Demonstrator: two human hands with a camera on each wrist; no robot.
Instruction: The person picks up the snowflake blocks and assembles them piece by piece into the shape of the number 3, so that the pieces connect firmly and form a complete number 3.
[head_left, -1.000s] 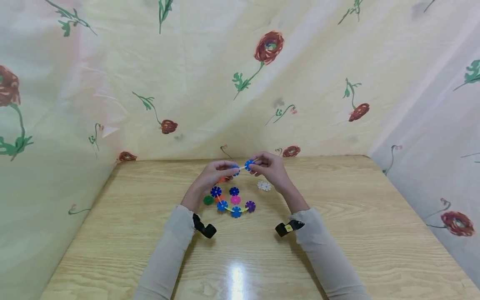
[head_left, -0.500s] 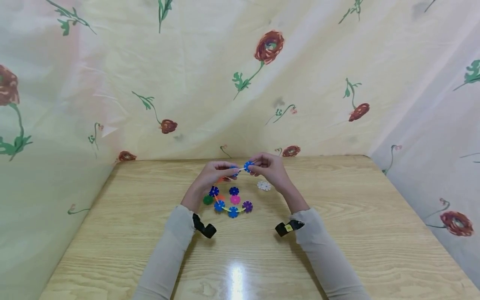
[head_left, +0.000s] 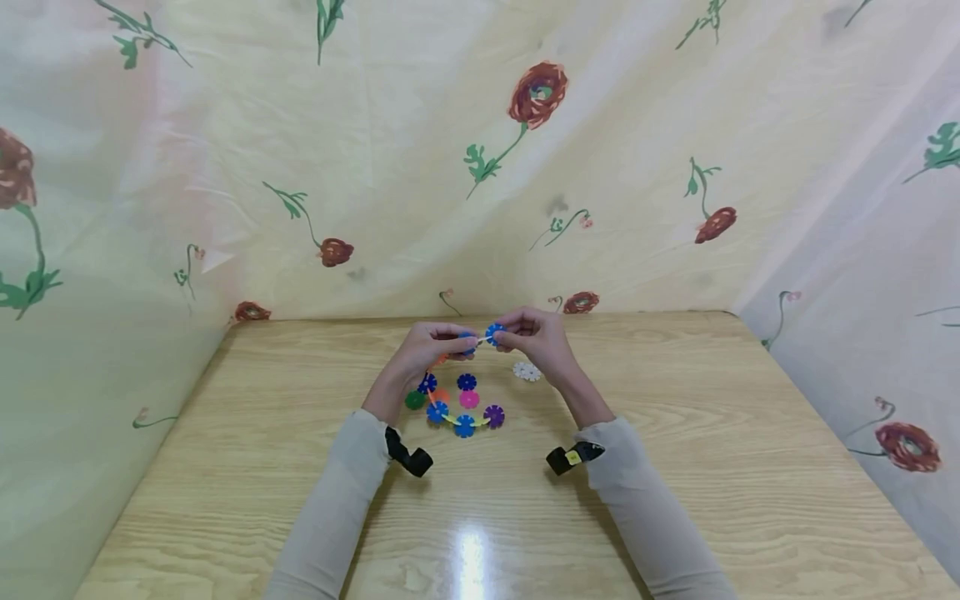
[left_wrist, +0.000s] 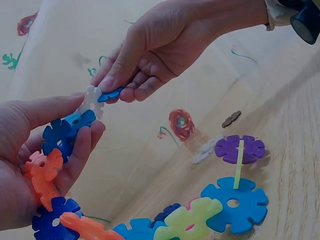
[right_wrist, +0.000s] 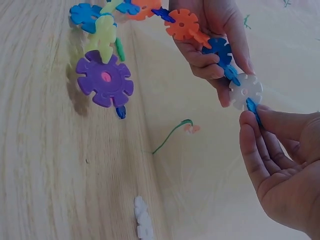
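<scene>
A chain of slotted plastic snowflake discs, blue, orange, yellow-green and purple, hangs from my left hand (head_left: 423, 348). Its lower run curves over the table to a purple disc (right_wrist: 105, 79). In the left wrist view, my left thumb touches a white disc (left_wrist: 92, 103), and the fingers curl around the blue discs (left_wrist: 59, 140) beside it. My right hand (head_left: 542, 343) pinches a blue disc (right_wrist: 253, 110) between thumb and fingers. That disc's edge meets the white disc's rim; how deep the slots are engaged is hard to tell.
Loose discs lie on the wooden table (head_left: 675, 467): dark blue (head_left: 467, 382), pink (head_left: 468, 400), green (head_left: 415, 400), and orange (head_left: 441, 396) partly behind the chain. White discs (head_left: 527, 372) lie below the right hand. A flowered cloth (head_left: 420, 167) stands behind the table.
The right hand and its blue disc have shifted slightly left and down, closer to the left hand. The chain's hanging end has swung a little left. Both grips stay the same.
</scene>
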